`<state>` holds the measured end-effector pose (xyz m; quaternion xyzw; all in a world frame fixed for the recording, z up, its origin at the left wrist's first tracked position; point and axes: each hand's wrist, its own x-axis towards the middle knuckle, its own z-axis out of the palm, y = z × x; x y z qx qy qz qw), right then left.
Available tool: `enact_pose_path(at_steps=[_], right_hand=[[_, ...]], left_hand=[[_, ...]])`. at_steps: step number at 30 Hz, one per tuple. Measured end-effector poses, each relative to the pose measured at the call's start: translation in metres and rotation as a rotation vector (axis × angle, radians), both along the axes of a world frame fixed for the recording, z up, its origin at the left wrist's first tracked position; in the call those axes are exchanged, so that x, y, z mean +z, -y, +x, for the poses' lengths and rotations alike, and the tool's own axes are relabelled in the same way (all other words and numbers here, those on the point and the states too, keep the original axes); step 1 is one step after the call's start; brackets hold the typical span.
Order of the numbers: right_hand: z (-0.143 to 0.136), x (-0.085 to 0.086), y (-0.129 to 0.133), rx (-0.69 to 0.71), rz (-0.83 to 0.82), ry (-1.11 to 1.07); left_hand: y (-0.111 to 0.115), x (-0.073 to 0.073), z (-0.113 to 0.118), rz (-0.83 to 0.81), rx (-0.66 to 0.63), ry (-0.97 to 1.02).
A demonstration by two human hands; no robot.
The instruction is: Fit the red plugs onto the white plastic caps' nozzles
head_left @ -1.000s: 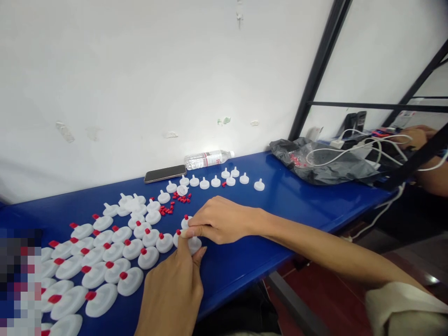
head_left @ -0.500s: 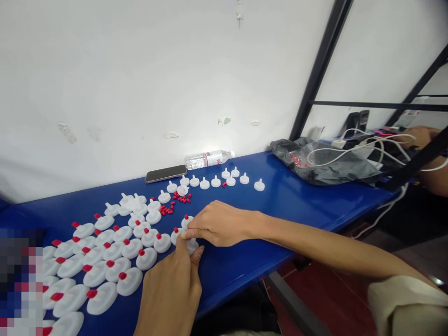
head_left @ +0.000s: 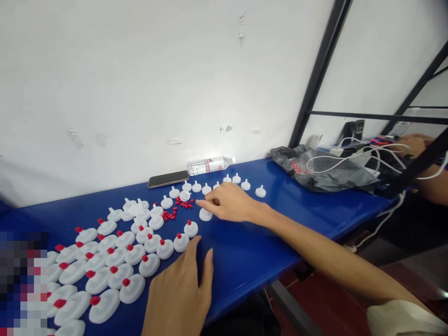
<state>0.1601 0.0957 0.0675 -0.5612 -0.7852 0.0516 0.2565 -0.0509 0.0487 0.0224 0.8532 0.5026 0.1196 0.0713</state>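
Note:
My right hand (head_left: 229, 201) reaches over the blue table, its fingers bent around the top of a white round nozzle cap (head_left: 206, 214); the fingers hide the tip of its spout. My left hand (head_left: 180, 284) lies low at the table's front, thumb and index finger apart, with nothing between them. Just beyond its fingertips are red-tipped nozzle caps (head_left: 181, 243), part of a large group spreading left. Small red tips (head_left: 170, 214) lie loose in a pile left of my right hand. Behind them runs a row of white nozzle caps without red tips (head_left: 196, 187).
A phone (head_left: 168, 179) and a clear plastic bottle (head_left: 212, 165) lie along the wall. At the right are a grey plastic bag (head_left: 325, 175), white cables (head_left: 345, 163) and a black metal frame (head_left: 317, 74). Another person's hand (head_left: 415, 143) shows beyond the frame.
My right hand has moved away from my left, up and to the right, with a white nozzle cap at its fingers. The left hand has let go and its thumb has opened.

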Motion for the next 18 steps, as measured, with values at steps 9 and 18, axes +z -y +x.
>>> enact_pose_path(at_steps=[9,18], right_hand=[[0.009,0.003,-0.010,-0.171,-0.040,0.098],[0.084,0.018,0.033,-0.869,0.076,0.137]], left_hand=[[0.000,-0.002,-0.001,0.048,-0.035,0.054],[0.000,-0.008,0.000,0.032,-0.035,0.106]])
